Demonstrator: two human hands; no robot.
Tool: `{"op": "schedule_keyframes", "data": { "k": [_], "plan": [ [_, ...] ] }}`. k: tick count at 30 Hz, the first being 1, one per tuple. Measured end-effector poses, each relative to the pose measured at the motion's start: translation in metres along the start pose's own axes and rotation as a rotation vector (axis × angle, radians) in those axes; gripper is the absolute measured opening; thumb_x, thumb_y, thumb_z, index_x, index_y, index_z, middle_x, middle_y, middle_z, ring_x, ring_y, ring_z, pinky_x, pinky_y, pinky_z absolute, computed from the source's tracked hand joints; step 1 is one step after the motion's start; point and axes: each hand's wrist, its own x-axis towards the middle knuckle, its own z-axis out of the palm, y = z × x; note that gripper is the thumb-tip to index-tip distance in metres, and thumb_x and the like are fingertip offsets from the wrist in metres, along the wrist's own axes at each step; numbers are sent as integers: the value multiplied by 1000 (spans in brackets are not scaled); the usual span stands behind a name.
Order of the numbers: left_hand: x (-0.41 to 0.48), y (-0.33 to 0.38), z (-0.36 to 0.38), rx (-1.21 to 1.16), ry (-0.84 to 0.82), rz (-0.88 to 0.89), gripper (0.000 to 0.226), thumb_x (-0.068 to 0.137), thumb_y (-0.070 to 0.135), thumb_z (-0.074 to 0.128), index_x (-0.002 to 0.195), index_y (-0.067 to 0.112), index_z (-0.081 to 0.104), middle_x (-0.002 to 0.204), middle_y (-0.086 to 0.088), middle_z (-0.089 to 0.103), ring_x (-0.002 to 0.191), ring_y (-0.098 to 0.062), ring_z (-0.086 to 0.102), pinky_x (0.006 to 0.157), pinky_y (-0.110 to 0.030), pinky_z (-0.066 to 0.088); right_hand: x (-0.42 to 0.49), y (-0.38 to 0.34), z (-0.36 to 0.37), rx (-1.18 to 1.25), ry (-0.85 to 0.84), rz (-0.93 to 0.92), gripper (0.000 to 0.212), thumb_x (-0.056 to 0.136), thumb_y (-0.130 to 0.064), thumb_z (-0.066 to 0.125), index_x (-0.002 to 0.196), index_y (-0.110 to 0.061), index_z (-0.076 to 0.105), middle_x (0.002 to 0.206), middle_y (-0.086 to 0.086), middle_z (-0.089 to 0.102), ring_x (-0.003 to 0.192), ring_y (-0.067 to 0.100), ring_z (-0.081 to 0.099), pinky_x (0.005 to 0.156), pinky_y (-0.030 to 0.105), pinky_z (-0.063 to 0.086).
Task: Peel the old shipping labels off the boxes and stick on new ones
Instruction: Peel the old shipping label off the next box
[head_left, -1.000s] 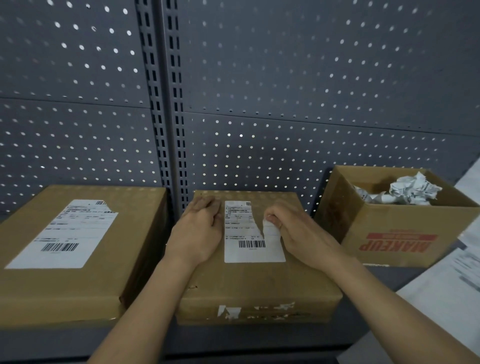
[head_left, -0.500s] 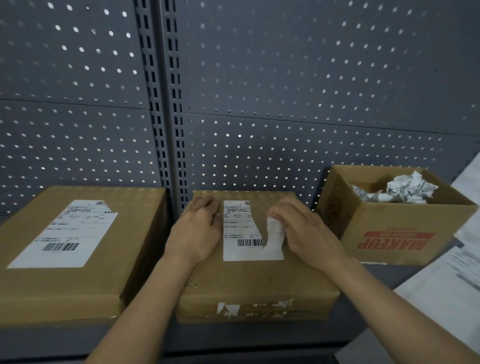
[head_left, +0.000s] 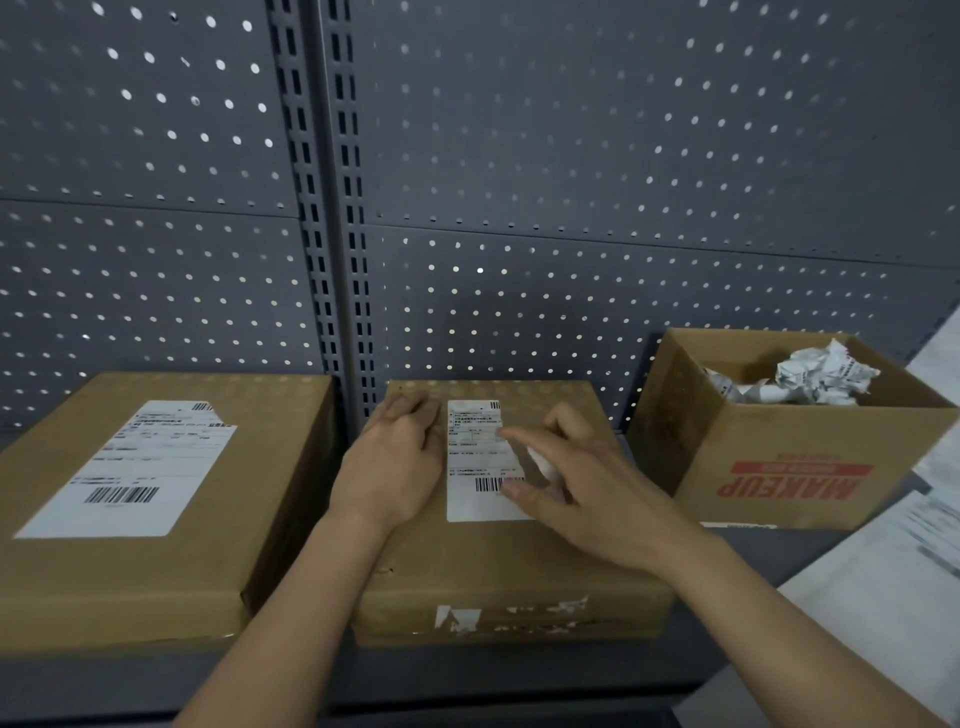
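Note:
A closed cardboard box (head_left: 498, 566) sits in the middle of the shelf with a white shipping label (head_left: 470, 501) on top; the label's right side is torn. My left hand (head_left: 395, 462) rests flat on the box top just left of the label. My right hand (head_left: 587, 493) hovers over the label's right part, blurred by motion. Its index finger reaches across the print and its thumb lies by the barcode. A peeled white strip (head_left: 540, 460) shows between thumb and fingers. Another closed box (head_left: 156, 582) on the left bears a larger label (head_left: 135, 467) with a torn top corner.
An open cardboard box (head_left: 779, 467) printed MAKEUP stands at the right and holds crumpled labels (head_left: 815, 374). White paper sheets (head_left: 893, 587) lie at the far right. A grey pegboard wall (head_left: 571, 182) closes the back of the shelf.
My right hand has pulled the torn strip down the label's right side, then swung left over the label with its fingers spread. The left hand has stayed in place.

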Motion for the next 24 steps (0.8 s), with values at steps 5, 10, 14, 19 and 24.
{"op": "schedule_keyframes", "data": {
  "k": [5, 10, 14, 19, 24],
  "plan": [
    [1, 1, 0, -4, -4, -12, 46, 102, 34, 39, 146, 22, 42, 155, 2, 35, 147, -18, 21, 120, -37, 21, -5, 2, -2, -60, -26, 63, 32, 90, -57, 53, 114, -36, 54, 102, -18, 28, 95, 1, 43, 81, 21, 44],
    [0, 1, 0, -6, 0, -10, 46, 102, 35, 39, 146, 22, 41, 156, 2, 34, 147, -18, 20, 120, -36, 19, -9, -5, -3, -27, -41, 30, 21, 96, -39, 54, 82, -24, 49, 96, -17, 32, 91, -12, 46, 73, 18, 46],
    [0, 1, 0, -11, 0, -8, 46, 102, 35, 39, 147, 23, 40, 156, 3, 33, 147, -17, 19, 120, -35, 17, -10, -6, -4, -23, -20, 25, 21, 100, -30, 48, 80, -27, 43, 97, -23, 31, 90, -35, 36, 73, 12, 46],
    [-1, 3, -1, -7, 2, -9, 46, 103, 35, 39, 147, 22, 40, 156, 3, 33, 147, -16, 18, 118, -32, 15, -12, 5, 1, 49, 271, -16, 30, 97, -48, 34, 83, -23, 45, 93, -17, 34, 86, -4, 48, 74, 18, 40],
    [-1, 3, -2, -1, 10, -4, 45, 102, 34, 40, 146, 22, 43, 155, 2, 35, 146, -17, 22, 117, -32, 18, -14, 9, 0, 221, 326, 34, 32, 93, -49, 54, 75, -25, 41, 72, -3, 49, 64, 8, 48, 58, 25, 38]
  ]
}}
